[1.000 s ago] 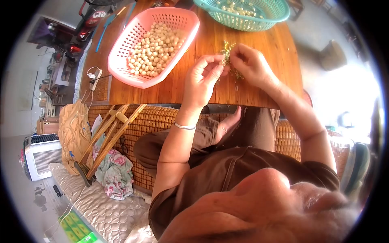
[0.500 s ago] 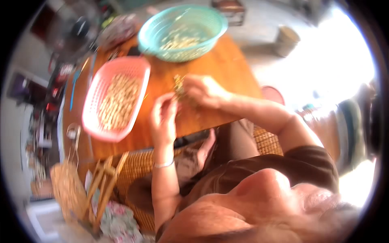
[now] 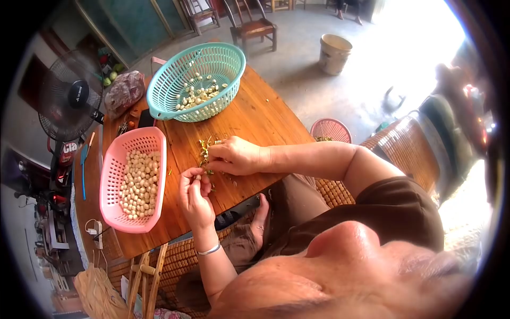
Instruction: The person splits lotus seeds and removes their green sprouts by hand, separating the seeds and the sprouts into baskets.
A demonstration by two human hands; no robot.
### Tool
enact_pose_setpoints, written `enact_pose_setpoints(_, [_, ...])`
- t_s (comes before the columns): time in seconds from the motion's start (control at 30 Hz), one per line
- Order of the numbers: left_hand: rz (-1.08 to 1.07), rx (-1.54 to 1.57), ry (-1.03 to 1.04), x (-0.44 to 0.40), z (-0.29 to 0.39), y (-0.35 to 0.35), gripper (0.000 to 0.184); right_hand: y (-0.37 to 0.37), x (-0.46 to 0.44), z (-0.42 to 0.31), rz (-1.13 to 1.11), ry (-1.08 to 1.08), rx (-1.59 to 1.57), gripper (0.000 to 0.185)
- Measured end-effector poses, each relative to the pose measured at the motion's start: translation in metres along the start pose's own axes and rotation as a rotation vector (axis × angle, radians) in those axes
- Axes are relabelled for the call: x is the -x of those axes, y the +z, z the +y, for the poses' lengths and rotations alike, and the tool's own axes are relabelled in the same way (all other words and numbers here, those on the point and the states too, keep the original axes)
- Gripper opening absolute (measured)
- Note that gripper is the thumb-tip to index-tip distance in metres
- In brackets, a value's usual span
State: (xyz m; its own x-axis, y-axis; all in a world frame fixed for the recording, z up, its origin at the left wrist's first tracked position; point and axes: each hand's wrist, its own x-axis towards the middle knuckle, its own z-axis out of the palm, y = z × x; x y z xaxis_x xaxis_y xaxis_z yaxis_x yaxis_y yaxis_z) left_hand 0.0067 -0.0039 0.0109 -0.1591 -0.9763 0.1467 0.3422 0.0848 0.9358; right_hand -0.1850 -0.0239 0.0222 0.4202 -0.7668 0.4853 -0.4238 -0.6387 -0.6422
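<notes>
My left hand [image 3: 196,199], with a silver bracelet at the wrist, is palm up over the near edge of the wooden table. Its thumb and fingertips are pinched together around something too small to make out. Right beside those fingertips, my right hand [image 3: 236,156] is palm down with curled fingers; whatever they hold is hidden. A small pile of green and yellowish sprouts [image 3: 204,151] lies by the right hand's fingers. To the left, a pink basket [image 3: 108,191] holds many round pale seeds [image 3: 141,183]. A teal basket [image 3: 159,85] behind contains pale seeds, some apparently split.
Baskets and scraps rest on the wooden table [image 3: 265,114]. A fan [image 3: 77,95] and a filled plastic bag [image 3: 125,93] stand at the left. Beyond are a bucket [image 3: 334,56] and a wooden chair [image 3: 252,26]. A red basket [image 3: 332,129] sits below the table's right side.
The view has turned, so the table and baskets appear lower and further left, and sharper. My hands remain close together over the table by the sprouts, with only slight finger movement.
</notes>
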Motion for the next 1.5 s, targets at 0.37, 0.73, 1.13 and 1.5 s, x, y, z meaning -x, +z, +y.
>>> enact_pose_setpoints(0.37, [-0.033, -0.278, 0.117, 0.001, -0.009, 0.0, 0.011, 0.009, -0.002, 0.002, 0.132, -0.128, -0.13, 0.009])
enact_pose_setpoints(0.73, [-0.036, -0.289, 0.171, 0.001, -0.013, -0.004, 0.006, 0.004, -0.001, 0.0, -0.005, 0.074, -0.271, 0.013])
enact_pose_setpoints(1.13, [-0.062, -0.316, 0.113, 0.006, -0.004, 0.0, 0.009, 0.001, 0.0, 0.0, -0.041, 0.101, -0.306, 0.014])
enact_pose_setpoints(1.5, [-0.241, -0.078, -0.026, 0.006, 0.004, -0.003, 0.008, 0.001, -0.001, 0.002, -0.131, 0.144, -0.442, 0.023])
